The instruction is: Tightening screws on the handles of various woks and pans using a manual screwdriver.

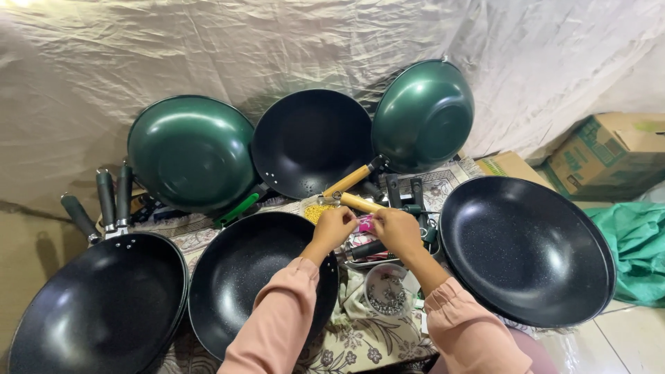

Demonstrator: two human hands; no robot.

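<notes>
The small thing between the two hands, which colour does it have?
The small thing is pink, seen in the head view, between left hand and right hand.

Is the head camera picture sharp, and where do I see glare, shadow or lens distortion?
Head view: mostly sharp; soft glare patches on the right black wok and the green wok; the left hand and right hand look slightly soft, and the small pink thing between them is too blurred to identify; wide-angle bending stretches the corners; mild shadows fall on the backdrop cloth.
</notes>
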